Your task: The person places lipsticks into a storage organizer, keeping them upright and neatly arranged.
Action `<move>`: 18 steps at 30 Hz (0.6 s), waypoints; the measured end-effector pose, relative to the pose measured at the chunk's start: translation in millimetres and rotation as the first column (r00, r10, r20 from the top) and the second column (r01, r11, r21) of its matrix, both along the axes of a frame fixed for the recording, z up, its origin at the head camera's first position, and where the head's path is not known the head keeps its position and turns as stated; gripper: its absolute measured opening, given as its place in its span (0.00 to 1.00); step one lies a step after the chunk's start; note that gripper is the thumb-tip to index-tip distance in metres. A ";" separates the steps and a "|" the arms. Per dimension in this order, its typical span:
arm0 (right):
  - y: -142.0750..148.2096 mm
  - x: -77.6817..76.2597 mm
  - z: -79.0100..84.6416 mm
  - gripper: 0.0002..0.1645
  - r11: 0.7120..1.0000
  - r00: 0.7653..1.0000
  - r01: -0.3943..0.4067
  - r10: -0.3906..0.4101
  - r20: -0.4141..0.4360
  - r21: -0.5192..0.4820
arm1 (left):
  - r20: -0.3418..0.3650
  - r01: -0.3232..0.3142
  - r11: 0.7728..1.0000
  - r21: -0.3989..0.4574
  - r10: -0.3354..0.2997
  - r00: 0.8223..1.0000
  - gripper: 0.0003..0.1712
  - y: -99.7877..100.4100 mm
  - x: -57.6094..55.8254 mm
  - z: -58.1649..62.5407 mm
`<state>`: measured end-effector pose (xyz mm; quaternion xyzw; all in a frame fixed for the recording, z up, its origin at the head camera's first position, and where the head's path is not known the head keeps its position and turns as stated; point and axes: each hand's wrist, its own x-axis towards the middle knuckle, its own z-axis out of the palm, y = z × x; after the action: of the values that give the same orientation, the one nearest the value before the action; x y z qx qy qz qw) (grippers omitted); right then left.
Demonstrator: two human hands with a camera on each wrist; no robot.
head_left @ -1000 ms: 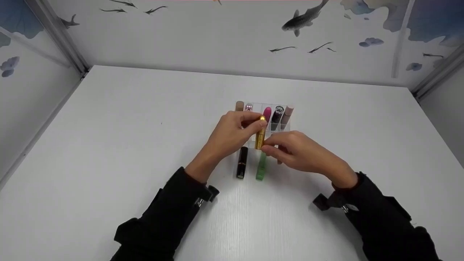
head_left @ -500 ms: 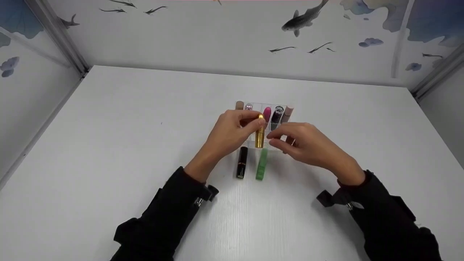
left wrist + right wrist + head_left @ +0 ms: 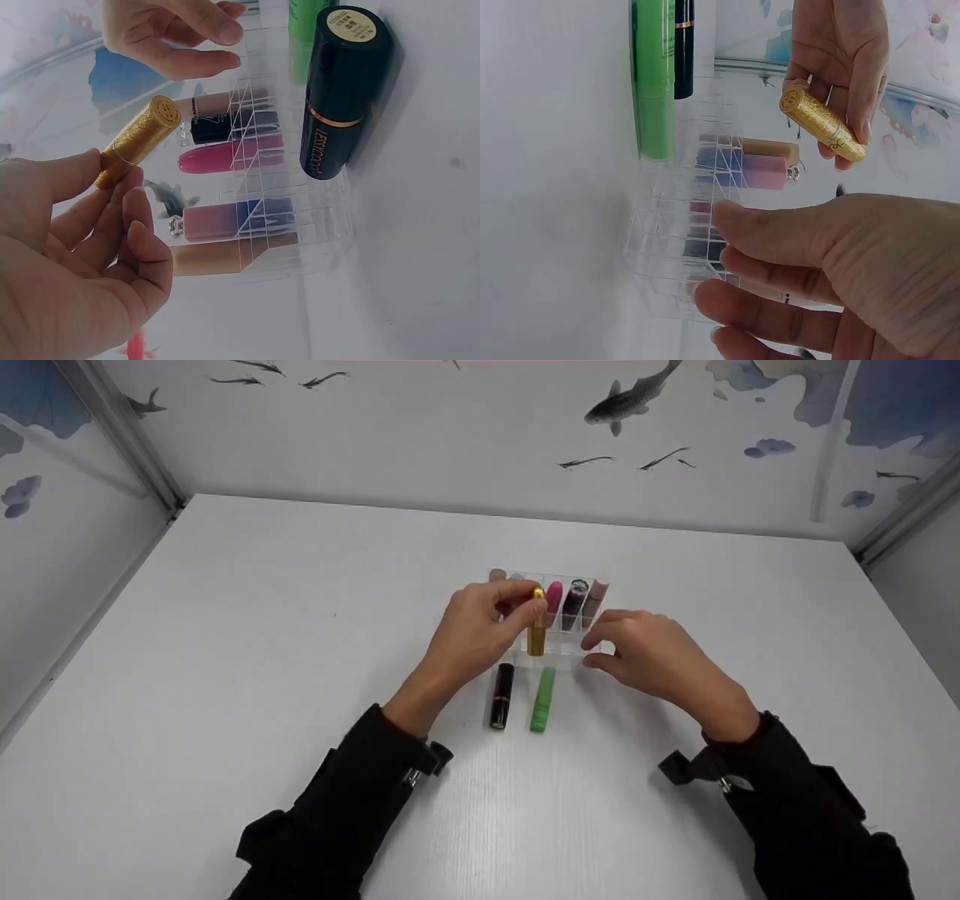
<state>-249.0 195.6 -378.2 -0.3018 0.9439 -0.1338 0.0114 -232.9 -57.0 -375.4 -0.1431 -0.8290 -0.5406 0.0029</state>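
My left hand (image 3: pixel 484 626) pinches a gold lipstick tube (image 3: pixel 536 634) near its top between thumb and fingers. The tube hangs upright over a clear divided lipstick organizer (image 3: pixel 571 642). In the left wrist view the gold lipstick (image 3: pixel 139 141) shows its round engraved end, apart from the organizer. To the right, my right hand (image 3: pixel 656 656) holds nothing, its thumb and fingers spread apart beside the organizer's right side. Standing in the back row are a pink lipstick (image 3: pixel 554 594), a black tube (image 3: pixel 574 601), a pale pink tube (image 3: pixel 595 598) and a brown tube (image 3: pixel 497 575).
In front of the organizer lie a black lipstick (image 3: pixel 502 696) and a green lipstick (image 3: pixel 542 700) on the white table (image 3: pixel 300 660). A pink and blue tube (image 3: pixel 225 221) also stands in the organizer. A printed wall panel (image 3: pixel 420 442) rises behind the table.
My right hand has let go of the gold lipstick's lower end and moved away to the right. My left hand has carried the lipstick slightly up and toward the organizer.
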 end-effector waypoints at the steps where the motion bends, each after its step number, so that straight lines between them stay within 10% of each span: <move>1: -0.4 -0.2 -1.0 0.09 1.000 1.000 0.000 0.000 0.002 0.013 | -0.001 -0.001 1.000 0.002 0.001 1.000 0.20 0.2 -0.5 -0.8; 10: -1.1 -1.4 -8.6 0.05 0.998 0.999 -0.021 0.022 -0.033 0.052 | -0.048 -0.036 0.999 0.010 0.036 0.998 0.22 1.6 -2.2 -8.7; 18: -0.8 -2.6 -9.9 0.05 0.999 0.999 -0.027 0.028 -0.027 0.036 | -0.232 -0.064 0.996 -0.054 0.050 0.971 0.22 5.5 -8.3 -8.2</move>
<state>-251.6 194.8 -388.1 -0.3165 0.9419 -0.1125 0.0058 -241.2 -51.6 -383.6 -0.1810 -0.8430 -0.4944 0.1103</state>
